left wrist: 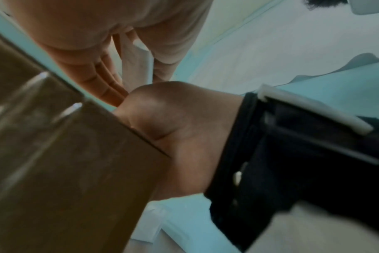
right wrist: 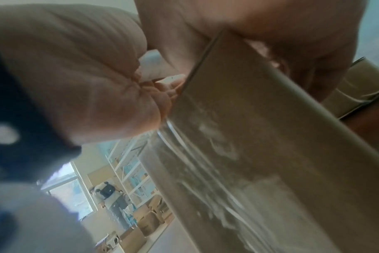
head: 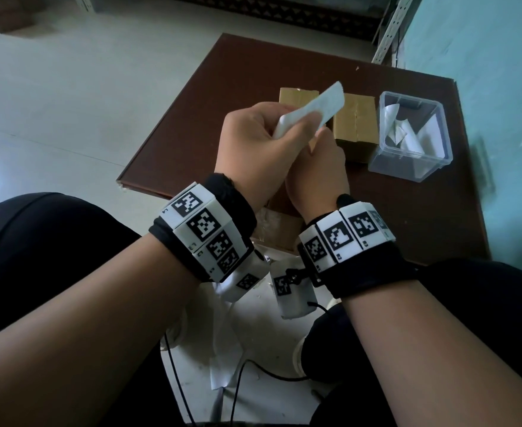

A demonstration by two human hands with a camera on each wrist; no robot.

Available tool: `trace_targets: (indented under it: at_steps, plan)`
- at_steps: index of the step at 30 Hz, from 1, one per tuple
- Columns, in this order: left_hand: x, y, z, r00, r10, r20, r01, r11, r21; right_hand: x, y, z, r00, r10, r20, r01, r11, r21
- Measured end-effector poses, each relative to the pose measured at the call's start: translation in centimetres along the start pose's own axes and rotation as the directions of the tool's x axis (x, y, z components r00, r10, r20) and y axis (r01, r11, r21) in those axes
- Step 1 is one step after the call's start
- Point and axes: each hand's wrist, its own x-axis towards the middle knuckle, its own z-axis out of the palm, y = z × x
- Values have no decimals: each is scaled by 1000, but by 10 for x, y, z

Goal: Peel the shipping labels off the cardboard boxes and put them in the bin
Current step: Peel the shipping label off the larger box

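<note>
My left hand pinches a white shipping label, which sticks up and away to the right, free of the box. My right hand sits just right of it and grips a cardboard box held low over my lap and mostly hidden by both hands. In the right wrist view this taped box fills the middle, with a bit of the label at my left hand's fingers. The clear plastic bin stands on the table to the right, with several peeled labels inside.
Two more cardboard boxes stand on the dark brown table, left of the bin. A teal wall borders the table's right side. White paper scraps and black cables lie between my knees. A person stands far off by the shelves.
</note>
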Motion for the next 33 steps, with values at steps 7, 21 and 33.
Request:
trace_targets:
  at_steps: [7, 21, 33]
  plan:
    - [7, -6, -2, 995, 83, -51, -76, 989, 127, -6, -7, -22, 965, -44, -257, 121, 949, 292]
    - [5, 4, 33, 953, 270, 135, -298, 915, 272, -6, 7, -72, 999, -4, -42, 29, 782, 622]
    - [15, 18, 38, 831, 147, 537, -329, 907, 262, -14, 24, -100, 996, -45, -83, 84, 826, 558]
